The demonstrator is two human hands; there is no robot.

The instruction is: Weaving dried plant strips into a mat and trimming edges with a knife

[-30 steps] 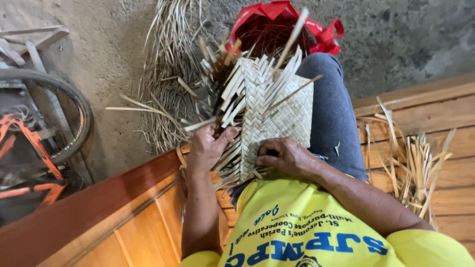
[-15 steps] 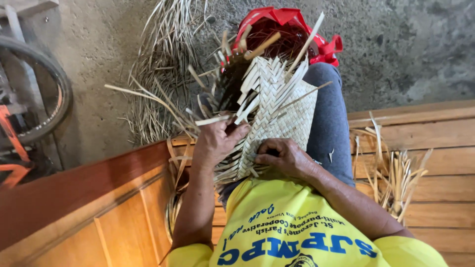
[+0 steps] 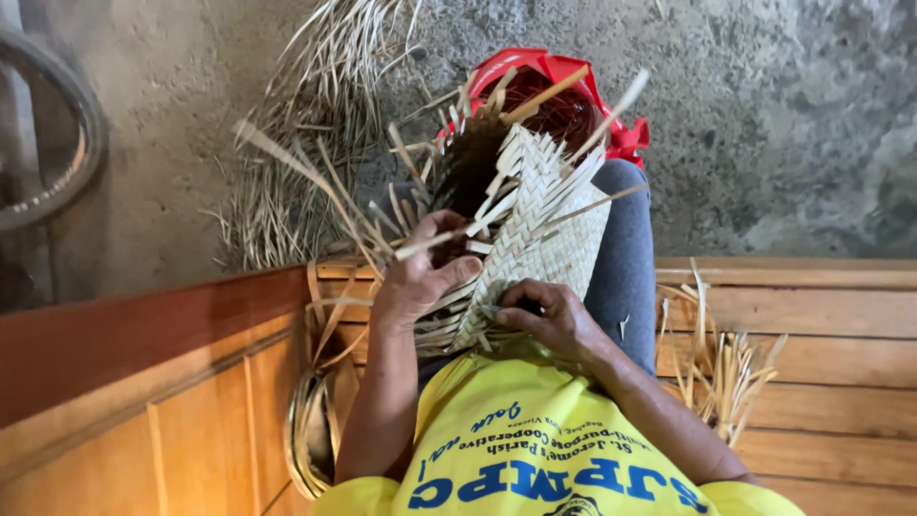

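woven palm mat [image 3: 540, 225]: on lap, over bench [image 3: 812, 315]. left hand [image 3: 420, 277] now pinching a loose strip [image 3: 449, 239], lifted higher than a second ago; right hand [image 3: 549, 315] clenched on mat's lower edge. weaving underway, another strip being worked in.

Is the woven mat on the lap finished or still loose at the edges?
Unfinished: the woven mat has many loose strips sticking out unwoven past its plaited part. The left hand grips one strip; the right hand presses its lower edge.
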